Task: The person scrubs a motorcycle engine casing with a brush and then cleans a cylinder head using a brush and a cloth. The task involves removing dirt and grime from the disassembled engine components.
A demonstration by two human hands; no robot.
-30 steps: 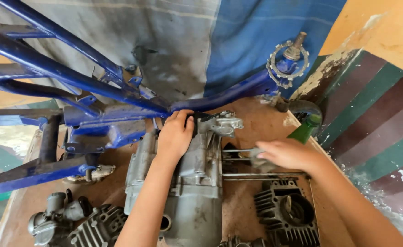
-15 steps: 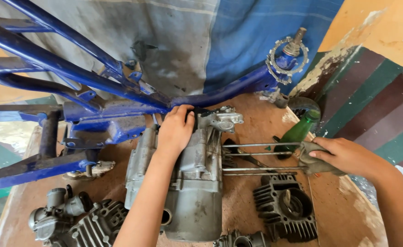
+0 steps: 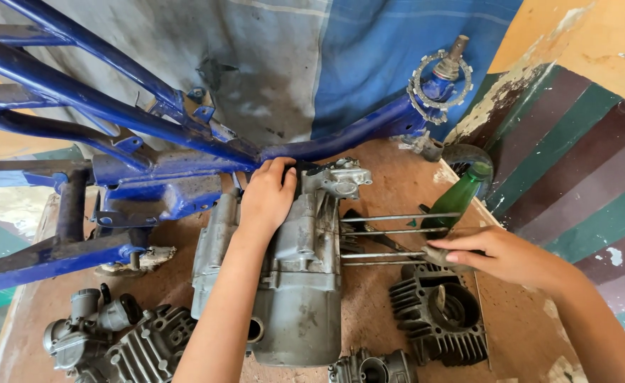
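1. Head view, looking down at a brown workbench (image 3: 390, 177); nearest the viewer, at the bottom edge, lie loose grey engine parts: a carburettor (image 3: 85, 326) at lower left, a finned cylinder head (image 3: 149, 347) just beside it, and a dark finned cylinder block (image 3: 440, 315) at lower right
2. In the middle lies a grey engine crankcase (image 3: 298, 284), lengthwise on the bench, with four long metal studs (image 3: 397, 234) running out of its right side
3. The person's left hand (image 3: 266, 195) rests palm down on the far end of the crankcase, fingers curled over its top edge, pressing on it rather than closing around anything
4. The person's right hand (image 3: 500, 252) is at the free ends of the studs, fingers pinched on a small grey object (image 3: 440, 257) at the tip of a lower stud; what the object is cannot be told
5. Just beyond the right hand a green glass bottle (image 3: 454, 202) leans near the bench's right edge
6. Farther back, a blue tubular motorcycle frame (image 3: 149, 128) spans the bench from left to right, ending in a steering head with a toothed ring (image 3: 440, 74)
7. Behind it all hangs a blue and grey cloth (image 3: 312, 64), and a striped painted wall (image 3: 582, 170) stands at right
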